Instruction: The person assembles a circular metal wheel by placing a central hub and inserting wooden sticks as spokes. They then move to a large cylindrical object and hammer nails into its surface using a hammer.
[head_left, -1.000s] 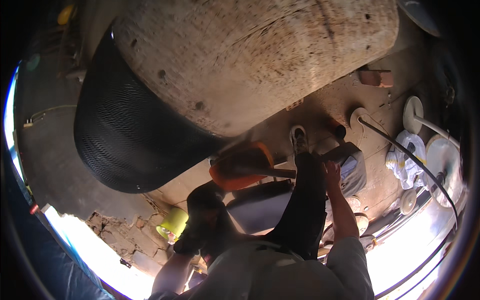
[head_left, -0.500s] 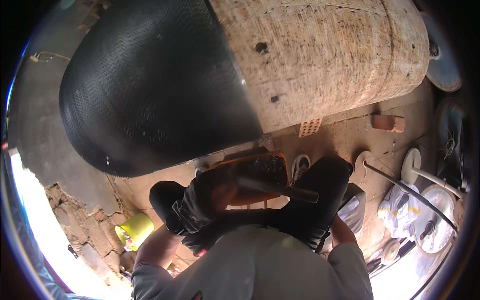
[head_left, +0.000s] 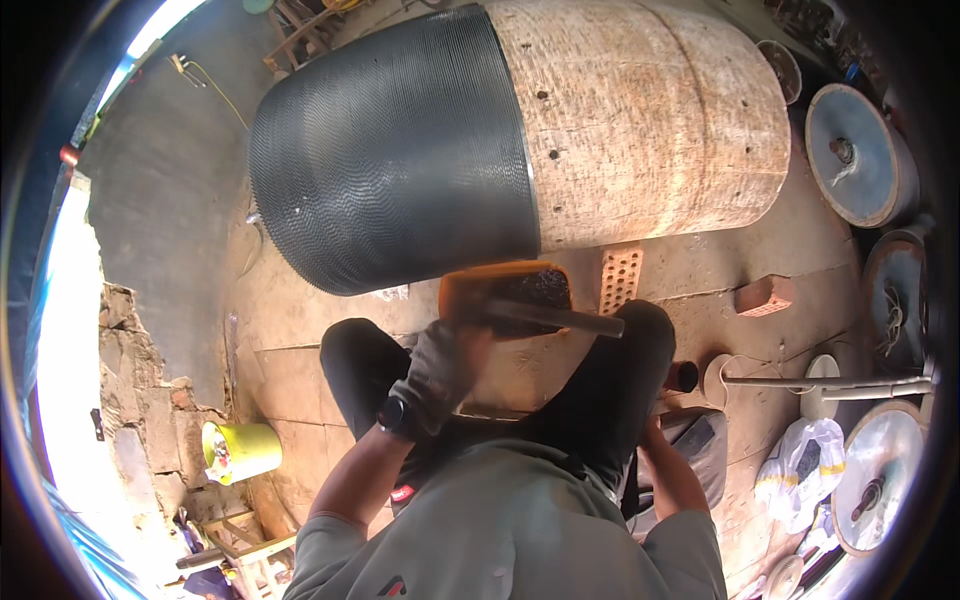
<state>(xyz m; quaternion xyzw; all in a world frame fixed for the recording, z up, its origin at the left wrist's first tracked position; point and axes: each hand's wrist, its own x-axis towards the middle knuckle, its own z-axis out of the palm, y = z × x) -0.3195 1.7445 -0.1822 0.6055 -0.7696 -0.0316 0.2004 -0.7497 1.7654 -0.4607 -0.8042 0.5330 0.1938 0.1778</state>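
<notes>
My left hand [head_left: 452, 365], in a grey glove with a dark watch at the wrist, reaches forward between my knees. Its fingers are smeared by motion but closed round one end of a dark rod-like tool [head_left: 590, 322], whose other end points right. Under the tool stands an orange-rimmed tray [head_left: 562, 272] with dark stuff inside. Just beyond the tray lies a big drum, partly covered by a black ribbed sheet [head_left: 400, 150], its bare wooden part [head_left: 650, 130] to the right. My right forearm [head_left: 672, 470] runs down beside my right thigh; the thigh hides that hand's fingers.
A perforated brick [head_left: 621, 275] and a red brick [head_left: 764, 296] rest on the floor. Left stands a yellow bucket [head_left: 245, 450] near broken wall. Right are metal bars [head_left: 830, 383], a white plastic bag [head_left: 803, 470], round discs [head_left: 860, 155] and a dark bag [head_left: 695, 450].
The view has shifted, and more floor and discs show. My left hand has moved forward with the tool, closer to the tray. My left wrist and watch now show clearly.
</notes>
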